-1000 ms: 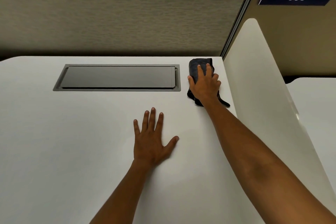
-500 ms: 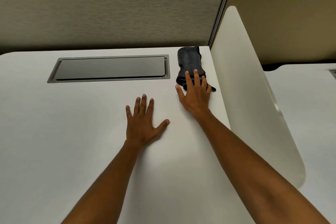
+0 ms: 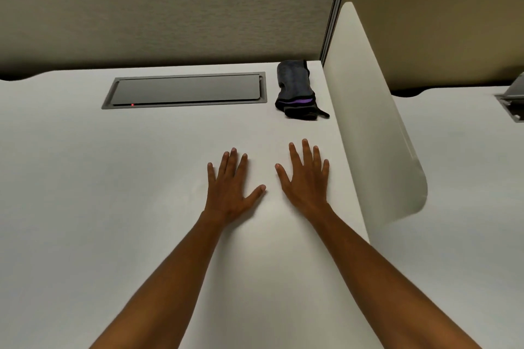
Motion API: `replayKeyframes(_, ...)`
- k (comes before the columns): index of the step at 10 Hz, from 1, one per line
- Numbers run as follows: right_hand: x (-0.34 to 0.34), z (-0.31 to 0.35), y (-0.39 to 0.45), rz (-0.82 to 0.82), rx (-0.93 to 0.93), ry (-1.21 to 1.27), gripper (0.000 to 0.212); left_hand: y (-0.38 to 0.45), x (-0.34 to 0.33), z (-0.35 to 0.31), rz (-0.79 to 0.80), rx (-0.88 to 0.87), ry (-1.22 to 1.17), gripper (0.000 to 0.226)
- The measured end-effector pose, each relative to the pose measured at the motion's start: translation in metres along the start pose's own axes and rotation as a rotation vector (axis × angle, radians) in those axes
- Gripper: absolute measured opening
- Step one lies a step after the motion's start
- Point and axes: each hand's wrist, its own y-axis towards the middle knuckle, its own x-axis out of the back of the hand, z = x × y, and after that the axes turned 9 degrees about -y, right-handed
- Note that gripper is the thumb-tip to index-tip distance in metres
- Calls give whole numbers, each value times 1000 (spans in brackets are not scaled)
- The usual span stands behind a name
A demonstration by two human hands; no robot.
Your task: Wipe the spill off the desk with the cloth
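A dark grey cloth [image 3: 295,88] with a purple stripe lies bunched at the far right corner of the white desk [image 3: 113,178], beside the divider. My left hand [image 3: 231,187] rests flat on the desk, palm down, fingers spread, holding nothing. My right hand [image 3: 307,178] lies flat next to it, also empty, well short of the cloth. No spill shows on the desk surface.
A grey recessed cable hatch [image 3: 185,91] is set into the desk at the back, left of the cloth. A white curved divider [image 3: 377,122] stands along the desk's right edge. A beige partition wall [image 3: 170,14] closes the back. A neighbouring desk [image 3: 467,178] lies to the right.
My right hand let go of the cloth and drew back toward me, settling flat beside the left hand. The cloth stays at the far right corner. The left hand has kept its place.
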Motion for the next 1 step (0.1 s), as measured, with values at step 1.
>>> replayKeyframes(1,6,5,-32,-3,3,-4,68,-30,0,-1,-21,-16,26,93)
